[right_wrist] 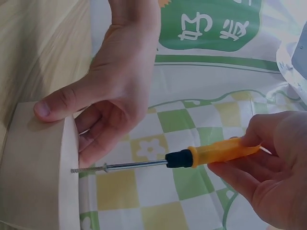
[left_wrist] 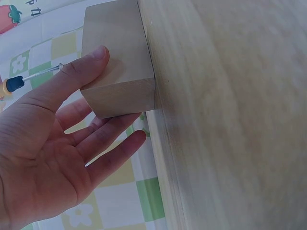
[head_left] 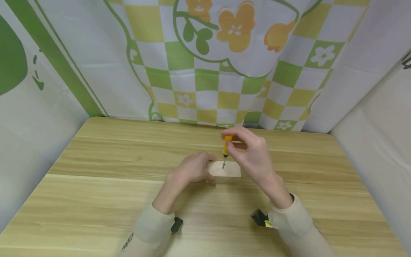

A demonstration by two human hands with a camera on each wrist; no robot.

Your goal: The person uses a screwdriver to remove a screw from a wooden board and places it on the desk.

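Note:
A pale wooden block (head_left: pixel 224 169) lies on the table. My left hand (head_left: pixel 194 167) grips its left end, thumb on the near side and fingers on the far side; the left wrist view shows the thumb flat against the block (left_wrist: pixel 120 43). My right hand (head_left: pixel 252 151) pinches the yellow handle of a screwdriver (right_wrist: pixel 223 151) between thumb and fingers, above the block. The shaft points down at a screw (right_wrist: pixel 88 169), whose tip stands in the block's top face. Most of the screw's thread shows outside the wood, and the screwdriver's tip meets its head.
The wood-grain table (head_left: pixel 106 200) spreads around both hands. A checked, flowered curtain (head_left: pixel 205 82) hangs along its back edge, and white cloth (head_left: pixel 385 142) hangs at the sides. Dark wrist devices (head_left: pixel 259 217) sit by the sleeves.

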